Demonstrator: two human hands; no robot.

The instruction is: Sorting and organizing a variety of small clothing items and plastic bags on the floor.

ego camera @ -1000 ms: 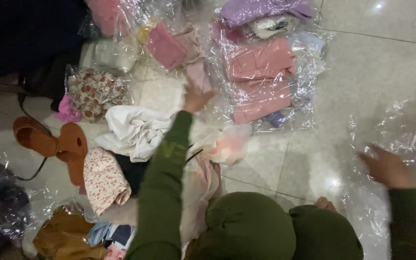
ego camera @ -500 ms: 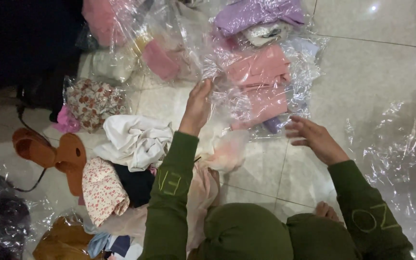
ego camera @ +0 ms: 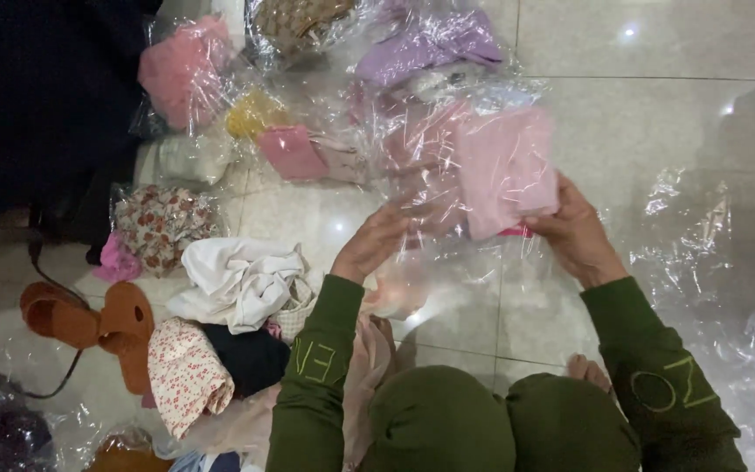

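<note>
Pink folded cloth in a clear plastic bag [ego camera: 504, 170] sits mid-frame, left hand [ego camera: 370, 243] and right hand [ego camera: 575, 229] each clamped on an edge.

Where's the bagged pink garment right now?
In the head view, the bagged pink garment is upper centre, held up off the tiled floor between the left hand and right hand.
</note>
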